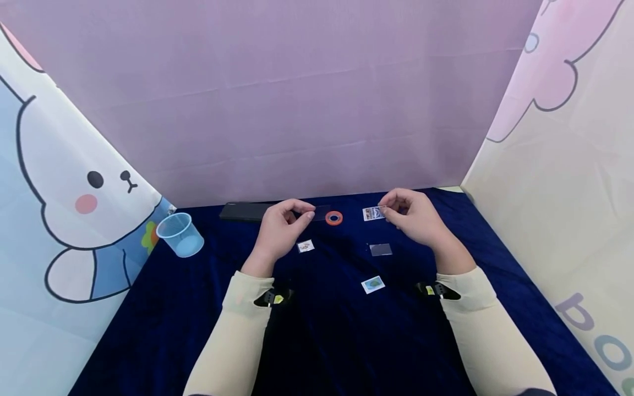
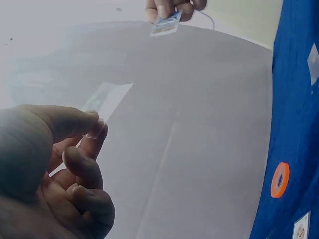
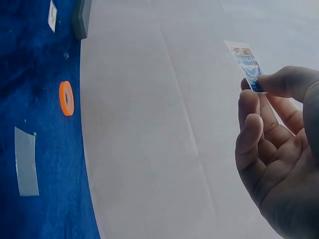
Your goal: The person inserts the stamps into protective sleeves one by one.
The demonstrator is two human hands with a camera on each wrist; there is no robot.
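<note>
Above the blue desk [image 1: 198, 330], the left hand [image 1: 279, 231] pinches a clear sleeve [image 2: 102, 102] while the right hand [image 1: 413, 217] pinches a small picture card [image 1: 373, 213].

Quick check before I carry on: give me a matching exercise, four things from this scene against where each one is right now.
Things:
1. clear sleeve
2. printed card
3. orange ring
4. plastic cup

Places:
A. lying on its side at the left edge of the blue cloth
B. pinched in the right hand
C. flat on the cloth between the two hands
D. pinched in the left hand

Pairs: 1-D, 2-B, 3-C, 4-A
</note>
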